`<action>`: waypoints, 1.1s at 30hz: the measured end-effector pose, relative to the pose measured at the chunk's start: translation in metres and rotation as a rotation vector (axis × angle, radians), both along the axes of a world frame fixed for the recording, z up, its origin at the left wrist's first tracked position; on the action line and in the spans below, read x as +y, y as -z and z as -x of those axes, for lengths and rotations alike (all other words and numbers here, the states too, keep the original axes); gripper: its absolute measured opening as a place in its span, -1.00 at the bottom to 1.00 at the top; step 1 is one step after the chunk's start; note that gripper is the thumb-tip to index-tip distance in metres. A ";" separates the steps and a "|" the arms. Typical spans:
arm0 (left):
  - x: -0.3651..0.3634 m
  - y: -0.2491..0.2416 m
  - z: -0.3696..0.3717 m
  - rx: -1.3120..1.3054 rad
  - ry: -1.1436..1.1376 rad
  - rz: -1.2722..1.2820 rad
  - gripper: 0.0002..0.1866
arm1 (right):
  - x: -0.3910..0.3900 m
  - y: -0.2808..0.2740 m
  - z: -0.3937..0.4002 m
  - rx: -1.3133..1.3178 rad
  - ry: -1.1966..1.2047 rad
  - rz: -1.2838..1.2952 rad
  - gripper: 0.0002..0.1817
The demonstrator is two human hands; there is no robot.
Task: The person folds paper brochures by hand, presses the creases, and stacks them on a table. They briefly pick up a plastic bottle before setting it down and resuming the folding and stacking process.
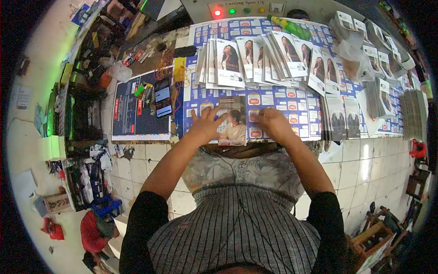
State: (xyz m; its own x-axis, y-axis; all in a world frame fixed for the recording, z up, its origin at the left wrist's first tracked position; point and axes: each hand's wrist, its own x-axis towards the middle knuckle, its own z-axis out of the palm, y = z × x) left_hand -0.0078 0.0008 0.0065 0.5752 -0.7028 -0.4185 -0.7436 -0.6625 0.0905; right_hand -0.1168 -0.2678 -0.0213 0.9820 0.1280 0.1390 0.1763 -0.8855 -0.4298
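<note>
The picture card (233,124) lies on the big blue sheet (306,122), right in front of the person, and its near end comes to the edge of the table. The left hand (204,128) is at the left side of the card, with its fingers spread wide and not curled round anything. Its thumb side seems to touch the card. The right hand (277,127) is just to the right of the card, with its fingers curled in. It is a bit blurry, so I can't say if those fingers pinch anything.

The step looks like making the card lie neat and flat. To do it well, I think the left hand should press softly, so the card does not slide. The right hand should go slowly along the paper, because a hard push could bend it or leave a mark. Both sides should be lined up first. The near end needs care too, since it could get bumped at the table's edge.

Past the card is a messy row of white cards (229,59), so big arm swings that way could knock them. To the left of the card are the phones (163,97), and elbows should miss those too.
</note>
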 end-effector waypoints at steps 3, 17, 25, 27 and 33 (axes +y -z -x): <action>-0.004 -0.007 0.001 0.012 0.000 -0.025 -0.05 | 0.002 0.000 0.015 0.008 -0.154 -0.057 -0.56; -0.010 -0.001 0.001 -0.021 -0.007 0.068 0.05 | -0.027 0.005 0.034 0.061 -0.046 -0.086 -0.60; -0.035 0.018 0.076 -0.222 0.336 0.318 -0.43 | -0.043 -0.003 0.047 -0.313 0.460 -0.097 -0.53; -0.033 0.000 0.072 -0.168 0.119 0.695 -0.70 | -0.047 -0.005 0.062 -0.303 0.496 -0.182 -0.53; -0.065 -0.089 -0.041 -0.252 -0.869 1.615 -0.82 | -0.049 -0.012 0.095 -0.263 0.552 -0.424 -0.68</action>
State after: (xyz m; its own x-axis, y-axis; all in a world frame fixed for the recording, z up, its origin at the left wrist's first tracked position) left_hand 0.0332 -0.0647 0.0952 0.8837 0.2080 0.4194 -0.3778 -0.2121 0.9013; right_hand -0.2121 -0.3164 -0.0088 0.8152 -0.4915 0.3064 -0.1021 -0.6427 -0.7593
